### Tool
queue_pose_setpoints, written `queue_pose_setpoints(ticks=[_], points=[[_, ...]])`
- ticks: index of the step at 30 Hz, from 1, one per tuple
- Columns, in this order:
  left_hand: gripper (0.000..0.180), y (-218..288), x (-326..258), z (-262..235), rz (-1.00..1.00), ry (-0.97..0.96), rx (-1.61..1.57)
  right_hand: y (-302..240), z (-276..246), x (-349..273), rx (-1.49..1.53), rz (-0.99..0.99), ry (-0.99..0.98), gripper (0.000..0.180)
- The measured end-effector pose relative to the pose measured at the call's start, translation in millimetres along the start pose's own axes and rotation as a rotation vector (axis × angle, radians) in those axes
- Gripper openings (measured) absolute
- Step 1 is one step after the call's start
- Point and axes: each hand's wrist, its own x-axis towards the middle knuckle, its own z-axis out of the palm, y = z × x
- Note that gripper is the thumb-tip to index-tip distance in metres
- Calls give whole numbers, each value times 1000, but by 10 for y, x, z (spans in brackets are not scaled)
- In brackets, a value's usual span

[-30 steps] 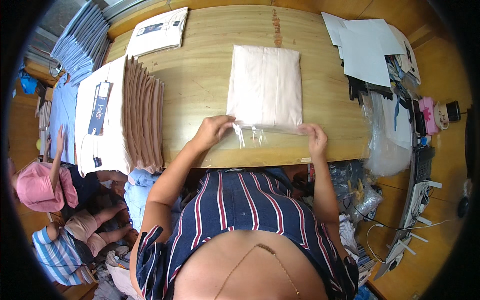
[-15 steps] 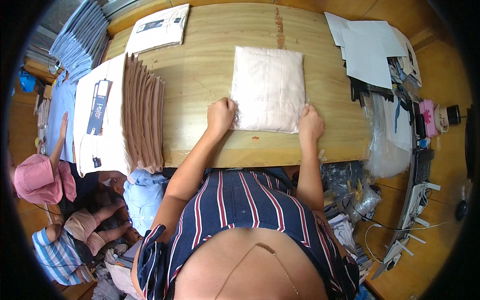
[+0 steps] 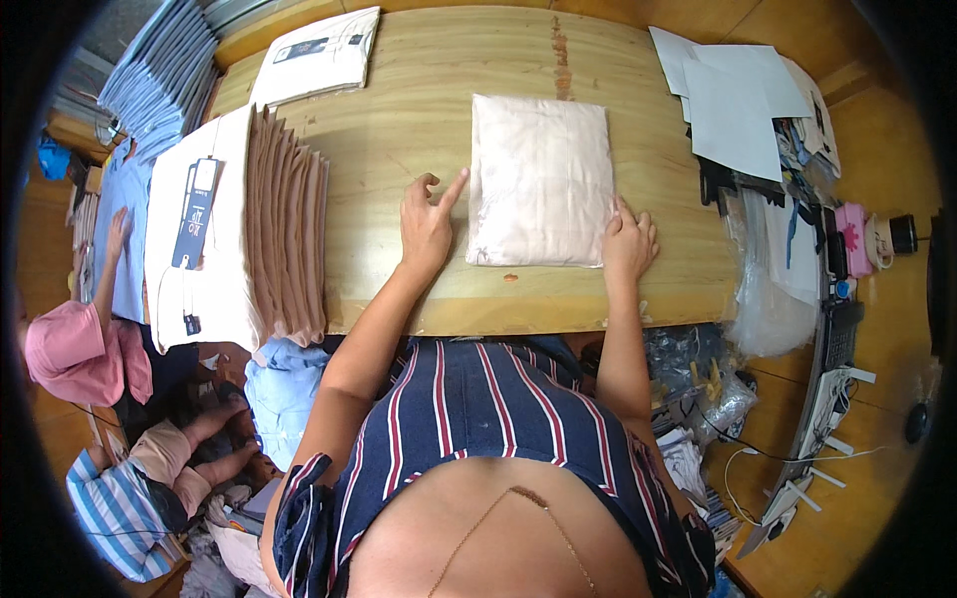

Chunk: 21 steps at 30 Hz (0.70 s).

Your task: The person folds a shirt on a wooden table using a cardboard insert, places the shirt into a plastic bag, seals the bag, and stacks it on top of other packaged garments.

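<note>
A folded pale pink garment in a clear plastic bag (image 3: pixel 541 179) lies flat on the wooden table (image 3: pixel 399 149) in front of me. Beside its left edge is my left hand (image 3: pixel 427 224), open, with the index finger stretched toward the bag and the other fingers bent. My right hand (image 3: pixel 628 244) rests at the lower right edge, its fingers apart and the index fingertip touching the bag. Neither hand grips anything. On the left stands a thick stack of folded pink garments (image 3: pixel 287 229), with a dark hang tag (image 3: pixel 196 214) on the top piece.
Another bagged white garment (image 3: pixel 317 55) lies at the back left. Blue folded garments (image 3: pixel 159 75) are piled beyond the stack. White sheets (image 3: pixel 733 110) and clear plastic bags (image 3: pixel 763 269) cover the right side. A person in a pink cap (image 3: pixel 65 339) reaches in at the left.
Both hands have let go of the bag's lower sides and their fingers have opened. The bagged garment has shifted very slightly right. The person at the left has moved a hand slightly.
</note>
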Motion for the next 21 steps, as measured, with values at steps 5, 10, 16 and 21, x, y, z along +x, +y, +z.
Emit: queue_pose_setpoints(ticks=[5,10,16,21], points=[[41,48,-66,3,-77,-184,321,5,-61,19,44,-4,-45,35],[49,26,-74,-110,-283,-194,131,273,-153,55,605,64,-198,46],[61,508,-372,-303,-145,-343,-201,332,-507,-407,340,-367,-317,72],[50,198,-222,21,-3,-175,-164,200,-324,-366,198,-269,-199,72]])
